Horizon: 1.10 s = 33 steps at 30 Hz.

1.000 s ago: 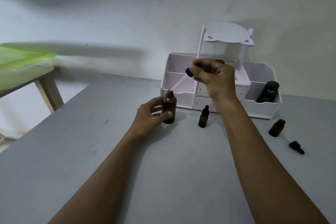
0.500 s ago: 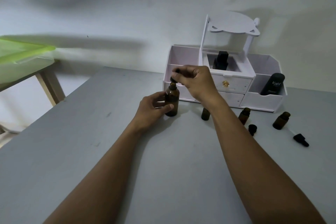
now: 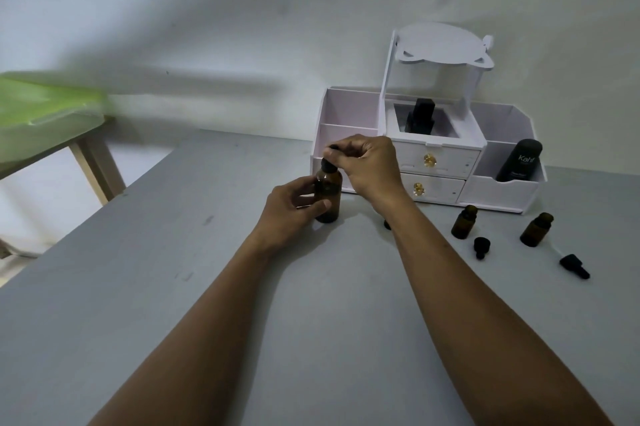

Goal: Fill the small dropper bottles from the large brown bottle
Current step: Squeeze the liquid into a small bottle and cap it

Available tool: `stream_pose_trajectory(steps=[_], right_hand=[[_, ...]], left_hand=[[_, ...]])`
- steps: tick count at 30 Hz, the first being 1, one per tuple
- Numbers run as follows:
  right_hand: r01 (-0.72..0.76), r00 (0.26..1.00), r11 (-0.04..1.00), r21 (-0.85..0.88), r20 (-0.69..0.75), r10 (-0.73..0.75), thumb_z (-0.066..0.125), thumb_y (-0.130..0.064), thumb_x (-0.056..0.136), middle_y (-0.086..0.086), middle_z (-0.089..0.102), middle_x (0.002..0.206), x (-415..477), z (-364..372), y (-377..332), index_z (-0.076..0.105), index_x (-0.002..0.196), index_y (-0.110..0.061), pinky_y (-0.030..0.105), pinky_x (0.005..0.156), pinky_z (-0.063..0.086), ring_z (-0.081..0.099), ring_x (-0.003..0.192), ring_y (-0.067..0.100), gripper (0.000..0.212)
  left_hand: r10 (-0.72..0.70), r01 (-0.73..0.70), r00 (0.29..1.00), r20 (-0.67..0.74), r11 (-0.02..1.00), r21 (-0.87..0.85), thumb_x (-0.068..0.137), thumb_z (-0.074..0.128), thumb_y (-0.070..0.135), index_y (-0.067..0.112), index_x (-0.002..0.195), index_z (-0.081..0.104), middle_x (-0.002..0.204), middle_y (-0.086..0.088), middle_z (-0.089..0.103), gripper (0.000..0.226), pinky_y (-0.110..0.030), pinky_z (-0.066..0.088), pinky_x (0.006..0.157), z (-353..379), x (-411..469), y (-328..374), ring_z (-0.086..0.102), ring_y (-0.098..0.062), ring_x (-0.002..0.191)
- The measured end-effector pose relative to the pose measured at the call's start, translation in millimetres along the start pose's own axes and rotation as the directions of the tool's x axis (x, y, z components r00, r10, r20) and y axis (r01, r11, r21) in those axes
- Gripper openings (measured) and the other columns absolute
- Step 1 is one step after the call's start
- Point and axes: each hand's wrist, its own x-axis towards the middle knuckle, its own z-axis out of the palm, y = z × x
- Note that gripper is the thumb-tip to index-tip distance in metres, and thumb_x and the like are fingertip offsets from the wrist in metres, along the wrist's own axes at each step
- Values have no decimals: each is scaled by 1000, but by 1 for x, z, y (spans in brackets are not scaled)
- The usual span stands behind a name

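Observation:
The large brown bottle (image 3: 328, 193) stands upright on the grey table (image 3: 173, 287). My left hand (image 3: 291, 211) grips its body from the left. My right hand (image 3: 367, 166) pinches the black dropper cap (image 3: 329, 166) that sits on the bottle's neck. Two small brown bottles (image 3: 464, 222) (image 3: 536, 230) stand uncapped to the right. A black cap (image 3: 481, 247) and a black dropper cap (image 3: 573, 264) lie beside them. A third small bottle (image 3: 387, 225) is mostly hidden behind my right forearm.
A white organiser (image 3: 429, 162) with drawers stands at the back against the wall. It holds a black bottle (image 3: 419, 117) in its middle box and a black tube (image 3: 519, 161) at right. A green-topped table (image 3: 45, 114) stands at far left.
My right hand came down from above with the dropper, slid its pipette into the large brown bottle and set the cap on the neck. The view shifted, revealing more small bottles at right.

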Motion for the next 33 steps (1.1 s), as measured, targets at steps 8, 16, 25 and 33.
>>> stream_pose_trajectory(steps=[8,16,25,33], right_hand=[[29,999,999,-46,-45,-31,74,-17,88,-9,68,87,-3,2,-3,78,99,-8,-3,61,45,61,69,-4,14],[49,999,999,-21,-22,-50,74,-24,89,-5,74,102,0,-11,-17,75,111,-16,0,69,48,66,82,-3,24],[210,965,974,89,-178,-192,76,-16,86,3,76,94,25,-54,-71,73,112,-10,33,84,62,75,85,15,27],[258,932,953,157,-301,-203,75,-13,87,-3,77,84,8,-146,-81,76,100,-13,34,85,61,76,82,18,13]], left_hand=[[-14,14,1000,1,1000,5,88,75,19,16,141,56,132,-3,67,56,-47,52,103,2,0,0,67,-21,115],[-24,24,1000,16,1000,-9,88,75,17,18,141,57,130,-1,67,55,-43,52,104,1,-1,1,68,-15,112],[180,-152,935,-305,982,113,83,80,30,29,147,42,136,0,61,75,-25,52,91,5,-6,15,59,-13,121],[472,-464,803,-362,878,117,88,73,10,16,118,62,91,5,69,33,-16,53,72,47,-39,77,67,-8,80]])
